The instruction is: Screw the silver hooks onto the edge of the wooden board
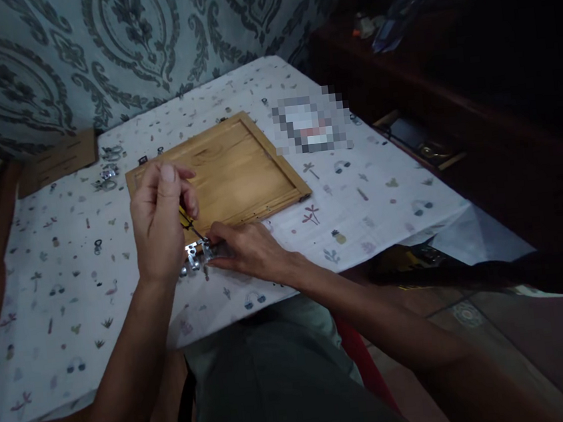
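Observation:
A wooden cabinet door (227, 170) with a raised frame lies flat on the table. At its near left corner sits a shiny metal hinge (193, 255), partly covered by my hands. My left hand (158, 214) is above that corner, fingers curled round a screwdriver (188, 219) with a yellow and black handle; most of the handle is hidden. The screwdriver's shaft slants down toward the hinge. My right hand (250, 246) rests at the door's near edge, thumb and fingers closed on the hinge beside the screwdriver's tip.
Several metal hinges (109, 172) lie at the table's back left, near a piece of cardboard (62, 160). A blurred-out item (310, 126) lies right of the door. A patterned white cloth (135, 307) covers the table. Dark furniture with an open drawer (419, 139) stands at right.

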`<state>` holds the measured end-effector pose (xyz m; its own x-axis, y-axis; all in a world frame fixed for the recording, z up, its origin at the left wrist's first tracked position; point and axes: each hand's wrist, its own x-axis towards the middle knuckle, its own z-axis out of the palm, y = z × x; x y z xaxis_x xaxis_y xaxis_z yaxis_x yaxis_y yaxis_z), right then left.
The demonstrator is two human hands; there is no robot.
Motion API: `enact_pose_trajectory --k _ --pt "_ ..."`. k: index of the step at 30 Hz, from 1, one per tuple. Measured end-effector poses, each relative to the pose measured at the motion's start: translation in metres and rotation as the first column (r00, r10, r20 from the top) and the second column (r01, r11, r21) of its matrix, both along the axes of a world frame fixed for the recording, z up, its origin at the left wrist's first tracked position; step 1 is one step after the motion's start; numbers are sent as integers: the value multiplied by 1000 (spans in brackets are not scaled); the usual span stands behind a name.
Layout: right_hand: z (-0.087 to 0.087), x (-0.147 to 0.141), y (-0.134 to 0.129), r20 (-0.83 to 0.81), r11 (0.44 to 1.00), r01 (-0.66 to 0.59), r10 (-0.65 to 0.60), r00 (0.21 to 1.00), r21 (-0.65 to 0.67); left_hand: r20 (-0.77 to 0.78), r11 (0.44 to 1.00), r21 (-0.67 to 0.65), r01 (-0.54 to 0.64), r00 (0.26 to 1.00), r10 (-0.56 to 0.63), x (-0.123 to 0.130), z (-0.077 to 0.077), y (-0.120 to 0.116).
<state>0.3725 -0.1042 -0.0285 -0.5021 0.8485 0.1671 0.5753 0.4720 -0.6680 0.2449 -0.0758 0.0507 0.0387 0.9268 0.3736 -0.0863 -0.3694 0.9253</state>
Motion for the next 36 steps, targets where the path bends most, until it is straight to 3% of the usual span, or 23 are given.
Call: enact_pose_trajectory --k 3,13,20,27,36 --pt "0 0 0 29 1000 16 -16 999 15 9 991 45 -124 992 124 2 -1 -5" --pt "3 0 0 27 1000 -4 5 1000 -16 103 996 -5 -92 990 92 10 2 -5" --pt "0 0 0 8 1000 3 -3 1000 -5 127 995 -2 97 987 -96 3 4 5" --pt "1 -1 0 6 1000 24 -24 1000 2 71 946 -65 318 947 -314 -5 6 10" --pt "1 0 0 -10 1000 8 -8 1000 -2 136 994 69 84 986 -92 -3 16 -1"
